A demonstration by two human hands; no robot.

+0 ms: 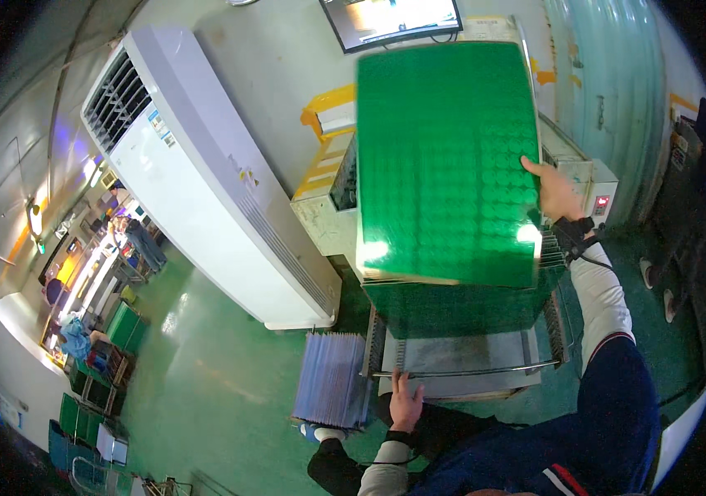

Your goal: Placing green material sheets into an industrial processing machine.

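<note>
A large green circuit-board panel (444, 149) with rows of faint round marks stands tilted in front of me. My right hand (560, 192) grips its right edge, thumb on the face, fingers hidden behind. Below it, another green panel (460, 310) is in a metal rack (558, 331) with wire-toothed sides. My left hand (405, 403) is at the rack's front bar (469, 371), fingers hooked over it near the left corner.
A bundle of upright pale sheets (330, 379) stands on the floor left of the rack. Further left rises a tall white air conditioner (212, 190). A monitor (392, 21) hangs behind a machine with a small control box (602, 194). Distant people (144, 244) work at benches.
</note>
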